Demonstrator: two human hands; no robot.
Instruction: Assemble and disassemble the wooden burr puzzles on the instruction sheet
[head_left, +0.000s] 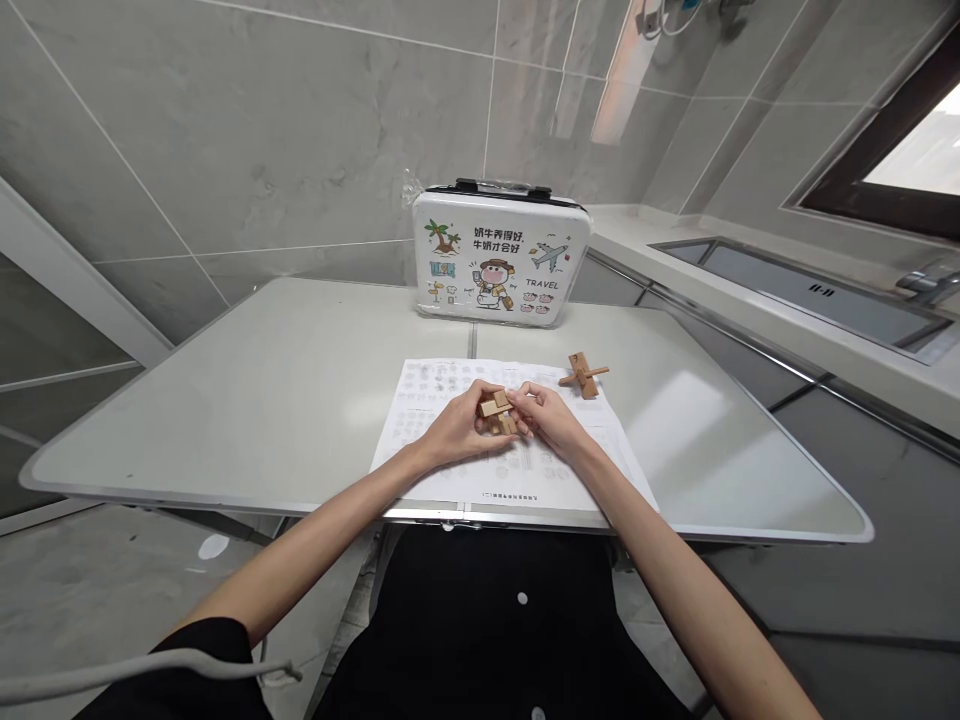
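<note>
Between both hands sits a small puzzle of interlocking wooden blocks [495,405], held just above a printed sheet [559,490]. My left hand [457,425] wraps its fingers and thumb around the puzzle's left side. From the other side my right hand [551,415] pinches the puzzle's upper right part with thumb and fingers. The fingers cover some of the blocks, so how they join is partly hidden. Right of my right hand, at the sheet's upper edge, lies a separate group of crossed wooden pieces [583,375].
The sheet lies on a white folding table [247,400]. At its back edge stands a white cartoon-printed case [499,260] in clear plastic. To the right runs a counter with a sink [810,290] and tap [930,285]. A grey cable [150,665] crosses the lower left.
</note>
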